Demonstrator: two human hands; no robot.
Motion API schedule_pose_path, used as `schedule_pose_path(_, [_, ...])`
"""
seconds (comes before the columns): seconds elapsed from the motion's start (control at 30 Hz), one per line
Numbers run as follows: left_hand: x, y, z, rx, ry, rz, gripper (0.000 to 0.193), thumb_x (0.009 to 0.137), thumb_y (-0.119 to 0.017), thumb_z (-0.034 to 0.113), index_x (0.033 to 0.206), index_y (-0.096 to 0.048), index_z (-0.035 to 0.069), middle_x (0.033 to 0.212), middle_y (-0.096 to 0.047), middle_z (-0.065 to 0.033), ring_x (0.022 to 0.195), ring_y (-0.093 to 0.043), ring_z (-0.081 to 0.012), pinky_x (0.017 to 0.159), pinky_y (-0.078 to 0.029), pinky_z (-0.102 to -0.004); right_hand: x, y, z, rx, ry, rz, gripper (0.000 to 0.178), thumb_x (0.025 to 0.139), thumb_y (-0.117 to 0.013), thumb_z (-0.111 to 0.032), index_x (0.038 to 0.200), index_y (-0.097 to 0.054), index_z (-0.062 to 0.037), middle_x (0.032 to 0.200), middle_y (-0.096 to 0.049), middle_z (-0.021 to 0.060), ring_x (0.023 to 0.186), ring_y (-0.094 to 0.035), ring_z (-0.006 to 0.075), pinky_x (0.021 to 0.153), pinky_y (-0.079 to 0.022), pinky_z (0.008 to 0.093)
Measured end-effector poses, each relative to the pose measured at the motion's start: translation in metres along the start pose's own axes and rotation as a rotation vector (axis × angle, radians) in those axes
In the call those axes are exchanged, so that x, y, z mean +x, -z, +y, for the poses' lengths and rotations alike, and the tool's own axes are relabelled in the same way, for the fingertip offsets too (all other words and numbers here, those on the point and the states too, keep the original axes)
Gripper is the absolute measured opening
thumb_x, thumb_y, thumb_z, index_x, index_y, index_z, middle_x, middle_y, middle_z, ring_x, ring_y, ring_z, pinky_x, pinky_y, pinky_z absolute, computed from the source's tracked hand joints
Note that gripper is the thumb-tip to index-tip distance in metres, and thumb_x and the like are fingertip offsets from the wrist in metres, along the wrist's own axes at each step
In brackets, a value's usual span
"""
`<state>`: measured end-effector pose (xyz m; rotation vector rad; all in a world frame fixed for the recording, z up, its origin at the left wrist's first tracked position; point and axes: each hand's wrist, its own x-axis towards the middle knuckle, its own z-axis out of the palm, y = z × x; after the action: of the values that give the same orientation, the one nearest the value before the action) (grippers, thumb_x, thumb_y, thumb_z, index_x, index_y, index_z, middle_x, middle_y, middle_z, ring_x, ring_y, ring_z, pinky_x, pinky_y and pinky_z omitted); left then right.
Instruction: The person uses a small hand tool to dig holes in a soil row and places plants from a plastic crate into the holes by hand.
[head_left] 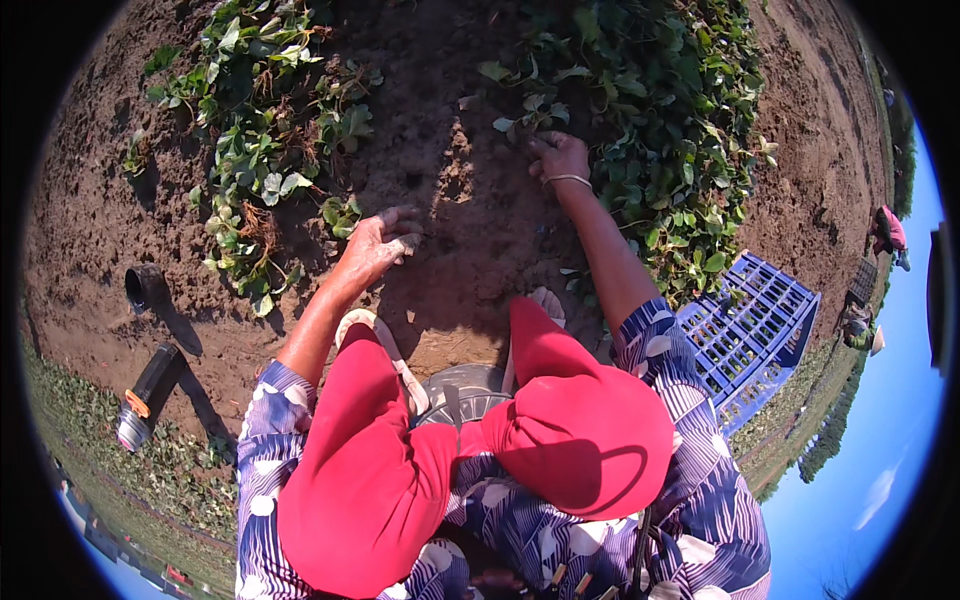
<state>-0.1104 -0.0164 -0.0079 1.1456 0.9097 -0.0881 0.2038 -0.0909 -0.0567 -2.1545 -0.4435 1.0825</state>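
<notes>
Leafy green plants (660,150) are spread thickly across the upper right of the frame, and a second leafy clump (250,120) is seen in the upper left, threaded with brown, stringy strands. Between them a strip of dark soil (455,265) is left bare down the upper middle.

Now to the hands — both are held low over that strip. The right hand (562,158), ringed at the wrist by a thin band (568,180), is brought close to a small sprig (530,112) at upper centre. Its fingertips are lost in shadow, so whether anything is gripped cannot be told. The left hand (385,245) is poised left of centre, just beside a low tuft of leaves (341,215); its soil-caked fingers are loosely parted, with a narrow gap shown at the thumb.

Below, two knees are framed in bright red trousers (360,490), flanked by patterned sleeves (655,345). At the right, a blue crate (745,330) is tilted beside the foliage. At the left, a black cup (146,287) is laid on its side — and a dark flask (155,385) with an orange band is seen below it.
</notes>
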Motion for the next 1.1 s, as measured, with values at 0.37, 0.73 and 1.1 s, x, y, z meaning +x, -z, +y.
schedule_pose_path(0.37, [0.007,-0.002,-0.029,0.074,-0.178,0.008,0.041,0.083,-0.063,0.013,0.119,-0.055,-0.004,0.109,-0.062,-0.0105,0.098,-0.057,-0.0156,0.088,-0.045,-0.0307,0.0,-0.001,-0.046,-0.961,0.255,0.063,0.039,0.072,-0.068,-0.034,0.104,-0.062,-0.0115,0.097,-0.065,0.0174,0.094,-0.061,0.0388,0.079,-0.049,0.0501])
schedule_pose_path(0.73, [0.015,-0.019,-0.031,0.131,-0.109,-0.004,0.045,0.081,-0.064,0.017,0.119,-0.056,-0.004,0.112,-0.064,-0.0163,0.102,-0.06,-0.0215,0.09,-0.045,-0.0338,0.015,-0.031,-0.014,-0.708,0.262,0.323,0.032,0.071,-0.062,-0.022,0.101,-0.062,-0.0108,0.091,-0.065,0.0191,0.088,-0.062,0.0404,0.076,-0.05,0.0497])
schedule_pose_path(1.1, [-0.02,-0.026,-0.06,-0.003,-0.242,0.129,0.038,0.082,-0.061,0.015,0.115,-0.059,-0.003,0.11,-0.064,-0.0169,0.102,-0.06,-0.0206,0.09,-0.045,-0.0321,-0.011,0.01,0.001,-0.271,0.286,0.243,0.03,0.077,-0.064,-0.024,0.102,-0.066,-0.009,0.09,-0.066,0.0183,0.089,-0.063,0.0352,0.079,-0.05,0.0415])
